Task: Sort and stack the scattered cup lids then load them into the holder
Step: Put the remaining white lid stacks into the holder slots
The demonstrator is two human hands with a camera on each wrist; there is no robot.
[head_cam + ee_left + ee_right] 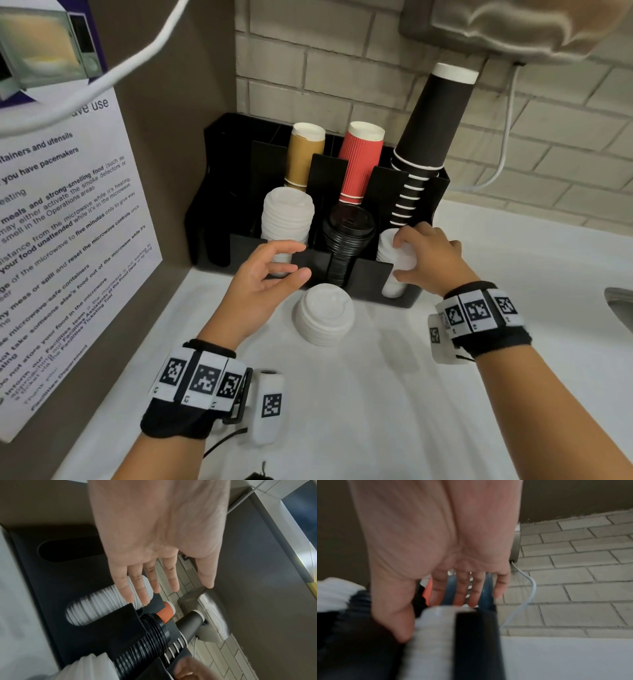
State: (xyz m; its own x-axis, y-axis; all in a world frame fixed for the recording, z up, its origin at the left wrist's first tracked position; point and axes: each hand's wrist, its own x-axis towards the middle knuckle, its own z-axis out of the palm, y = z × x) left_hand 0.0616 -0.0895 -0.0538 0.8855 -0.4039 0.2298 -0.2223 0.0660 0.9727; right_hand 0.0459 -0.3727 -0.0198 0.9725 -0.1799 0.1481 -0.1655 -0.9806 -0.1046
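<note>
Where white counter [342, 411] meets brick wall [565, 137], the holder [219, 192] stands.

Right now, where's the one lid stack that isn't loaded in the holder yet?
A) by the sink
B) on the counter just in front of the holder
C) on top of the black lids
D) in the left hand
B: the loose white lid stack stands on the white counter just in front of the black holder, between the two hands; neither hand holds it.

White lids [324, 317], black holder [219, 192], red cups [360, 164]
</note>
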